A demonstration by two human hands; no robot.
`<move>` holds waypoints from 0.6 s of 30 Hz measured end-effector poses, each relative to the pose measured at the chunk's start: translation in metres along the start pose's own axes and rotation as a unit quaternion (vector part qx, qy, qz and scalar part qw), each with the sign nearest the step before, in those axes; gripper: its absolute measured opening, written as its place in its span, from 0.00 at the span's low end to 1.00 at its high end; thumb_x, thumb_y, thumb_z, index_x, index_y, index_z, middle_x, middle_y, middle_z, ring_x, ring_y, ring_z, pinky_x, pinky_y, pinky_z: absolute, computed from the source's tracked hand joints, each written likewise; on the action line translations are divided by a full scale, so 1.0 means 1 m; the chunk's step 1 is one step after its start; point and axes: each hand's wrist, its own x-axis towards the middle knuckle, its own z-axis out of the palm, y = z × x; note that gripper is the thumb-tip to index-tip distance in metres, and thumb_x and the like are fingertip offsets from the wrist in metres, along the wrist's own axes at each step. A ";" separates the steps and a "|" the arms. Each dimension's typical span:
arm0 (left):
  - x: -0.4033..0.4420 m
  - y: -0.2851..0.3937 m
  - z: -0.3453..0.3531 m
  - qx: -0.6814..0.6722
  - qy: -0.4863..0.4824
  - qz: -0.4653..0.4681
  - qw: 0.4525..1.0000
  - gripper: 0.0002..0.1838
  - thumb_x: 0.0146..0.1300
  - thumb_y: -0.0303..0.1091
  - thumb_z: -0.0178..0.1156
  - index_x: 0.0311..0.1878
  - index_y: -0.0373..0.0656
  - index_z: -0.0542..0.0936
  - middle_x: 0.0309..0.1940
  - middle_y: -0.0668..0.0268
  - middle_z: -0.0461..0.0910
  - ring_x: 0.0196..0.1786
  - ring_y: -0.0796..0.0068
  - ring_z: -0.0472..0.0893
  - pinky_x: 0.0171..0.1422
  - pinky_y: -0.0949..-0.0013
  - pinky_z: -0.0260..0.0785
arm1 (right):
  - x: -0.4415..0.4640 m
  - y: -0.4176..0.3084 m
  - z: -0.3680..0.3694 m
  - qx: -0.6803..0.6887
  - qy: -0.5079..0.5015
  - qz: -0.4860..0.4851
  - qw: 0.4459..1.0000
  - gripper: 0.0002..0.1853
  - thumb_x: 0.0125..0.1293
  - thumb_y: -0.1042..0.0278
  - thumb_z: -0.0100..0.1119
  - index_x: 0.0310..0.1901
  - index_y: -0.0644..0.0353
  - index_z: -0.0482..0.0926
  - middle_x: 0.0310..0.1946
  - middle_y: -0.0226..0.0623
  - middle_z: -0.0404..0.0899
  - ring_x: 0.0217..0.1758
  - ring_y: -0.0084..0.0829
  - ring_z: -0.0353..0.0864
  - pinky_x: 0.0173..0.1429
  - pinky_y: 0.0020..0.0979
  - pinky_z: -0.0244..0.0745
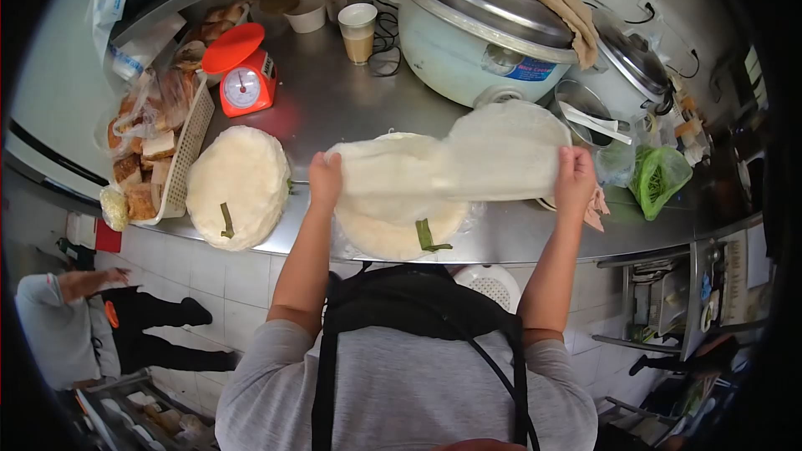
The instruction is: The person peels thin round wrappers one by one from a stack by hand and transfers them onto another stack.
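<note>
Between my two hands a thin whitish sheet [393,171] is stretched over the steel counter. My left hand [326,177] pinches its left end, and my right hand [575,177] pinches its right end. Under the sheet lies a round pale stack [393,230] on clear plastic, with a green leaf strip [428,236] near its front edge. Behind the sheet's right part rises another round pale piece [510,134]; whether it joins the sheet I cannot tell. To the left rests a second round stack [236,188] with a leaf strip [226,221] on it.
A red scale [246,75], a bread basket [180,167] and a cup [357,33] stand at the left and back. A large rice cooker [443,58], a metal bowl [581,100] and a green bag [658,179] are at the right. A person [79,326] is at lower left.
</note>
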 end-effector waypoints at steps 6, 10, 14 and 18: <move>-0.002 -0.009 -0.002 0.126 -0.095 -0.016 0.987 0.23 0.56 0.42 0.53 0.43 0.27 0.71 0.42 0.41 0.72 0.47 0.45 0.71 0.53 0.58 0.61 | 0.038 -0.028 -0.042 -0.102 0.038 -0.033 0.994 0.10 0.59 0.64 0.54 0.30 0.63 0.72 0.23 0.36 0.73 0.25 0.25 0.67 0.32 0.26 0.65; -0.015 0.039 -0.013 0.185 -0.132 0.080 0.971 0.33 0.45 0.44 0.64 0.50 0.31 0.67 0.47 0.46 0.69 0.51 0.46 0.67 0.55 0.58 0.60 | 0.027 -0.095 -0.021 -0.115 -0.194 -0.091 0.970 0.09 0.55 0.65 0.56 0.30 0.63 0.73 0.23 0.41 0.74 0.24 0.34 0.73 0.31 0.31 0.67; -0.021 0.089 -0.026 0.053 -0.240 0.262 0.933 0.46 0.34 0.40 0.71 0.58 0.35 0.60 0.55 0.50 0.60 0.58 0.53 0.59 0.62 0.59 0.52 | 0.004 -0.154 0.010 -0.137 -0.330 -0.169 0.919 0.08 0.55 0.67 0.57 0.29 0.62 0.73 0.19 0.34 0.72 0.22 0.24 0.69 0.28 0.26 0.65; -0.031 0.118 -0.060 -0.178 -0.310 0.243 0.902 0.31 0.40 0.33 0.68 0.50 0.40 0.68 0.46 0.60 0.68 0.52 0.69 0.66 0.57 0.67 0.59 | -0.026 -0.211 0.045 -0.047 -0.411 -0.163 0.896 0.07 0.54 0.68 0.55 0.28 0.63 0.73 0.19 0.37 0.73 0.20 0.28 0.70 0.28 0.29 0.66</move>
